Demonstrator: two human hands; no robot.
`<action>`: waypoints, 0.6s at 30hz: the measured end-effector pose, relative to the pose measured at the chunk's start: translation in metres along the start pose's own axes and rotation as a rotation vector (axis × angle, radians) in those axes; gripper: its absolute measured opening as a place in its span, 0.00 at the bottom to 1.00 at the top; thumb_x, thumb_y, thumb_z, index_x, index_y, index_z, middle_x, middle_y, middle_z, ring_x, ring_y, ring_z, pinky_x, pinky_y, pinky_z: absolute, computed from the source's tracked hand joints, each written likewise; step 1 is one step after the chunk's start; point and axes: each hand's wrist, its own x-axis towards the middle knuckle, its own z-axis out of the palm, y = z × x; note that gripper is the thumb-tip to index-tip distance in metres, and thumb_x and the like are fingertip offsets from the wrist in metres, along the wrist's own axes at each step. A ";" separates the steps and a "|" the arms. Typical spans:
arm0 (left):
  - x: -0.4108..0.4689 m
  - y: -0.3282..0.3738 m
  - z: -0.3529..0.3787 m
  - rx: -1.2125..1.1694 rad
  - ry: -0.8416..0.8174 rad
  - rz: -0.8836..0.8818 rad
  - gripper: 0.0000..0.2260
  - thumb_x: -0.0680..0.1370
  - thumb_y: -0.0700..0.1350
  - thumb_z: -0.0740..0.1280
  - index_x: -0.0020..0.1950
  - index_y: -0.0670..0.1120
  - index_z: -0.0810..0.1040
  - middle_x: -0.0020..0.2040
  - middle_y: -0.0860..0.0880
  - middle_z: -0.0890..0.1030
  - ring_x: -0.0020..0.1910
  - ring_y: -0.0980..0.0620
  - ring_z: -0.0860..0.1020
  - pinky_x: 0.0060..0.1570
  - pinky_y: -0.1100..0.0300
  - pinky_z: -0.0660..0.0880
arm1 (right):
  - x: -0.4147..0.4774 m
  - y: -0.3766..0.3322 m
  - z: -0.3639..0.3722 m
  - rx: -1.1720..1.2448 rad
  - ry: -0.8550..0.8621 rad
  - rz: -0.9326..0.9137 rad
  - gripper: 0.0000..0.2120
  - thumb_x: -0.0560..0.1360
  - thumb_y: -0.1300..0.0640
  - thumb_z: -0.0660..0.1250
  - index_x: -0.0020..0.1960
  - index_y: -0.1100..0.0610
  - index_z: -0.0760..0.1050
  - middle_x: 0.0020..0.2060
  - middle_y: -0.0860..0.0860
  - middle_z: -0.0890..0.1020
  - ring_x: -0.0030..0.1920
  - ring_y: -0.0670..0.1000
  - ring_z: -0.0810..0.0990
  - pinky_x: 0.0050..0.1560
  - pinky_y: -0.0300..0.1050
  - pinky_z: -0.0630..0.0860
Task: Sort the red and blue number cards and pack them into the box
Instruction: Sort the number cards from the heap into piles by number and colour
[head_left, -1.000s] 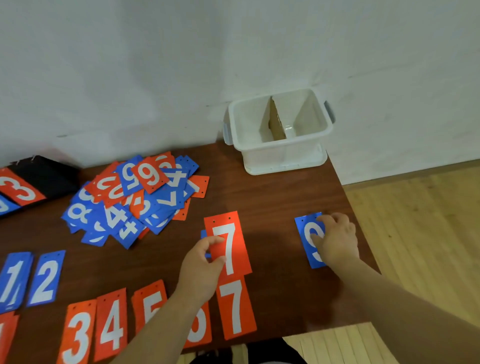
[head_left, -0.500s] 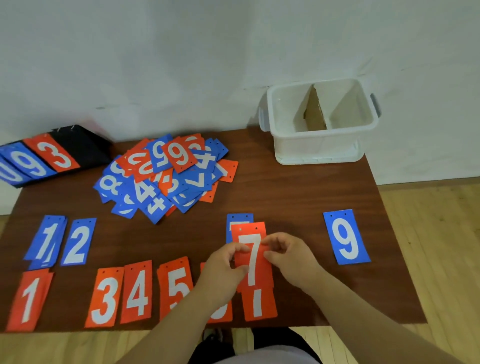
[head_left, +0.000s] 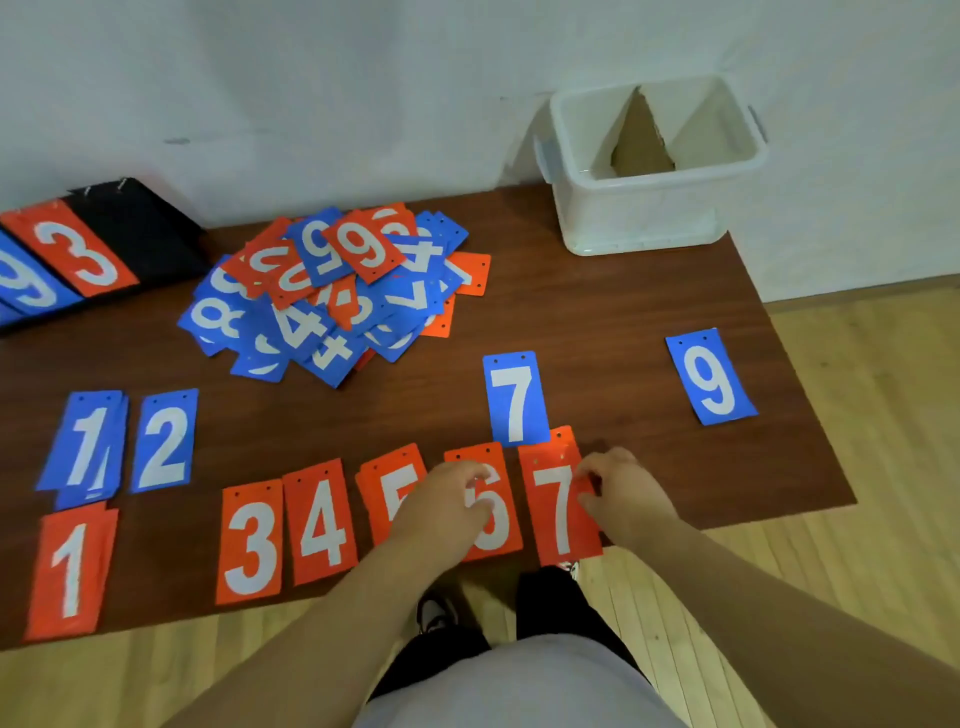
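Observation:
A red row of cards lies along the table's front edge: red 1 (head_left: 70, 569), red 3 (head_left: 250, 543), red 4 (head_left: 322, 522), red 5 (head_left: 397, 483), red 6 (head_left: 498, 519) and a red 7 stack (head_left: 557, 512). My right hand (head_left: 626, 496) pinches the right edge of the red 7 stack. My left hand (head_left: 447, 506) rests on the red 5 and 6 with bent fingers. Blue 1 (head_left: 85, 444), blue 2 (head_left: 163, 441), blue 7 (head_left: 514, 400) and blue 9 (head_left: 711, 376) lie behind. The white box (head_left: 644, 218), split by a cardboard divider, stands at the back right.
A mixed pile of red and blue cards (head_left: 332, 296) sits at the back middle of the brown table (head_left: 597, 312). A black stand (head_left: 135, 234) showing a red 3 and a blue 9 is at the far left. The table's right and front edges drop to wooden floor.
The red 7 came down from in front of the blue 7 onto the other red 7 in the front row. My left hand let go and shifted onto the red 6.

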 end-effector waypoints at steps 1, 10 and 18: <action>-0.004 -0.008 -0.008 0.014 0.021 0.015 0.16 0.79 0.51 0.70 0.67 0.57 0.77 0.61 0.55 0.78 0.58 0.55 0.77 0.57 0.58 0.75 | -0.004 -0.005 -0.001 -0.003 0.033 0.023 0.11 0.74 0.53 0.69 0.56 0.47 0.79 0.52 0.50 0.73 0.50 0.54 0.80 0.51 0.47 0.78; -0.039 -0.069 -0.110 0.298 0.244 0.028 0.30 0.79 0.61 0.66 0.79 0.55 0.64 0.75 0.52 0.69 0.72 0.48 0.68 0.68 0.50 0.72 | -0.017 -0.116 -0.015 0.015 0.255 -0.129 0.30 0.75 0.42 0.71 0.73 0.50 0.71 0.70 0.52 0.71 0.70 0.56 0.70 0.68 0.53 0.72; -0.026 -0.105 -0.177 0.464 0.373 -0.128 0.37 0.76 0.69 0.63 0.80 0.56 0.55 0.80 0.46 0.60 0.78 0.42 0.61 0.72 0.43 0.68 | 0.011 -0.208 -0.038 -0.113 0.263 -0.153 0.33 0.76 0.37 0.68 0.77 0.46 0.63 0.77 0.51 0.63 0.75 0.57 0.65 0.69 0.56 0.71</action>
